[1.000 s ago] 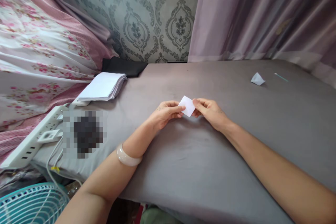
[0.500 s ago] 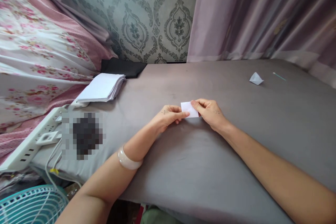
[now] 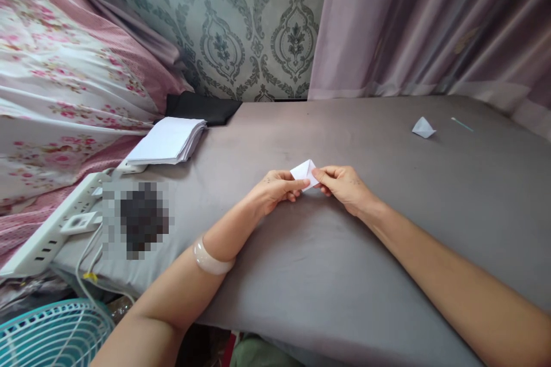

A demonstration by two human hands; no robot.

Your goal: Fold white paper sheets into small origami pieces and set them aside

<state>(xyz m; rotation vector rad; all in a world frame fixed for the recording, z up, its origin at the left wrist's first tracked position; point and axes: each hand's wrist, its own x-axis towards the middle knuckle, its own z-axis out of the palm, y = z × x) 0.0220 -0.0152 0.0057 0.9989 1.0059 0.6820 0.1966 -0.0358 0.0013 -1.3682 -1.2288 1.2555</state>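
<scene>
A small folded white paper (image 3: 302,170) is held between both hands above the grey cloth-covered table (image 3: 344,275). A crease runs down it, and one corner points away from me. My left hand (image 3: 279,190) pinches its left side, thumb on top and fingers beneath. At the right edge my right hand (image 3: 342,184) grips it between thumb and fingers. A pale bangle (image 3: 210,258) circles my left forearm. Further back on the right sits a folded paper piece (image 3: 424,128), apart from both hands.
A stack of white paper (image 3: 167,140) lies at the back left, before a black flat item (image 3: 202,108). Along the left edge runs a white power strip (image 3: 54,226) with cables. A blurred dark patch (image 3: 144,218) is nearby. A cotton swab (image 3: 462,124) lies far right; a fan (image 3: 51,335) stands lower left.
The paper between my hands has turned from a flat rectangle to a tilted, diamond-like shape showing a crease. Both hands still grip it in nearly the same place.
</scene>
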